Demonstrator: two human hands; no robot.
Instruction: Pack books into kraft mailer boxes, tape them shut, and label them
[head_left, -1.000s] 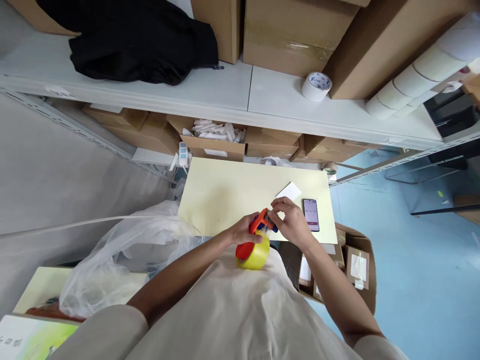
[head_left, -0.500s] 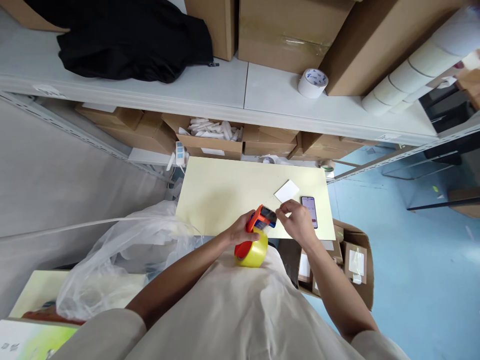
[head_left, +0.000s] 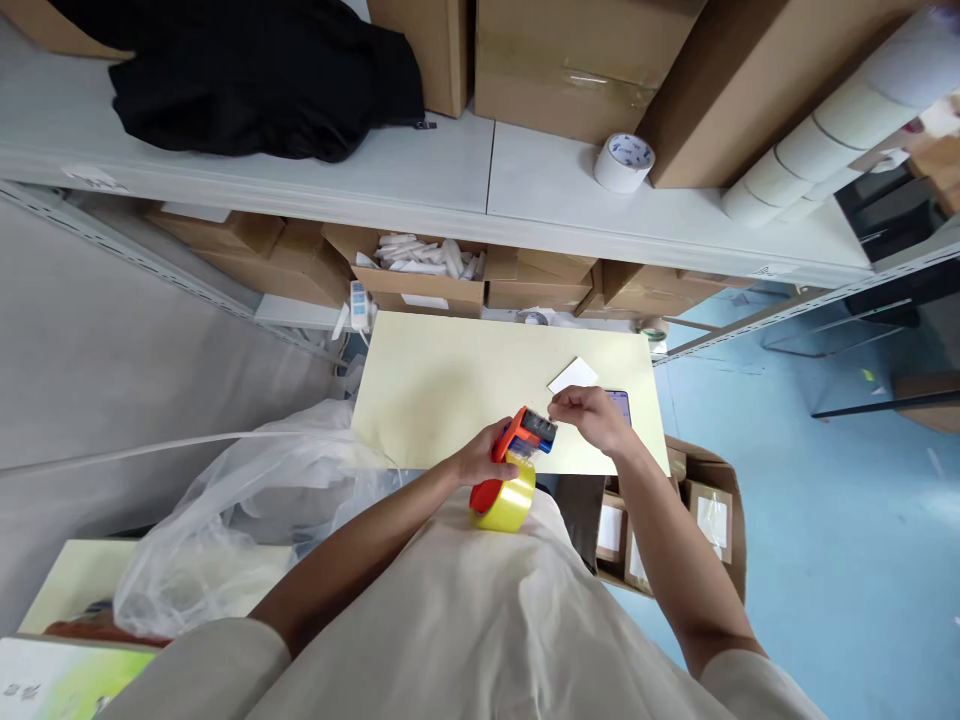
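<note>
My left hand grips a red tape dispenser close to my body, over the near edge of the pale table. On the dispenser sits a roll of clear yellowish tape; its blue and black cutting end points to the right. My right hand is closed in a pinch just beside that cutting end. What the fingertips hold, if anything, is too small to make out. Behind the hand lies a small white card. A phone is partly hidden by the same hand.
A grey shelf crosses in front, bearing a black garment, cartons and a white tape roll. Clear plastic sheeting hangs at left. An open carton with small boxes stands at the table's right.
My right hand has shifted slightly up, its fingers now more level, and covers more of the phone. The dispenser has turned a little in my left hand.
</note>
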